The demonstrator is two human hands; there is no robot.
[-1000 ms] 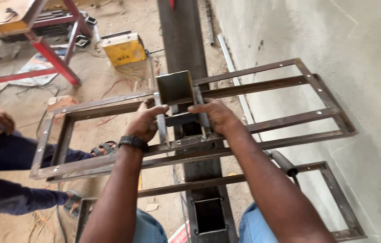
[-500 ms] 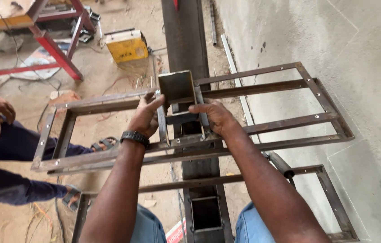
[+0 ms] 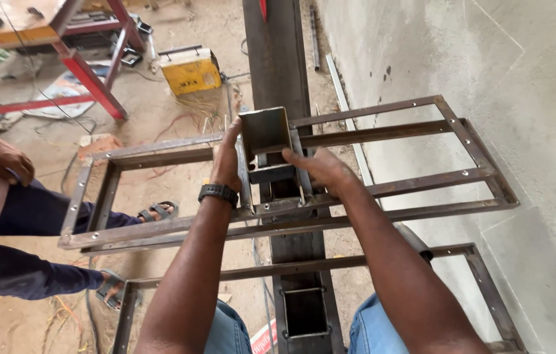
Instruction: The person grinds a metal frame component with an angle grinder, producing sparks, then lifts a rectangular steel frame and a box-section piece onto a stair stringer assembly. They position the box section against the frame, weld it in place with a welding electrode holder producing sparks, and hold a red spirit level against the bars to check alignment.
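Your left hand (image 3: pixel 226 160) presses flat against the left wall of the square steel tube (image 3: pixel 265 134), fingers together and stretched up along the metal toward 12 o'clock, the thumb side near the tube's open top; a black wristwatch (image 3: pixel 219 193) sits on that wrist. Your right hand (image 3: pixel 320 172) comes in from 4 o'clock, its fingers slightly apart and curled on the tube's right side and the small bracket just below the opening. You cannot tell whether either hand fully closes round the steel.

The tube stands upright at the middle of the rusty flat-bar frame (image 3: pixel 396 134), which spreads out to 9 and 3 o'clock with screw holes along its bars. A second frame (image 3: pixel 356 261) of the same kind lies lower down, toward 6 o'clock, around the same dark steel post (image 3: pixel 278 52) that runs off to 12 o'clock. The grey plastered wall (image 3: pixel 488 78) fills the 3 o'clock side.

At 9 o'clock another person stands in dark trousers and sandals, one hand (image 3: pixel 2 160) resting on the thigh. On the sandy floor (image 3: pixel 179 183) at 11 o'clock sits a yellow welding machine (image 3: pixel 191 72), beside a red-legged worktop (image 3: pixel 61 33).
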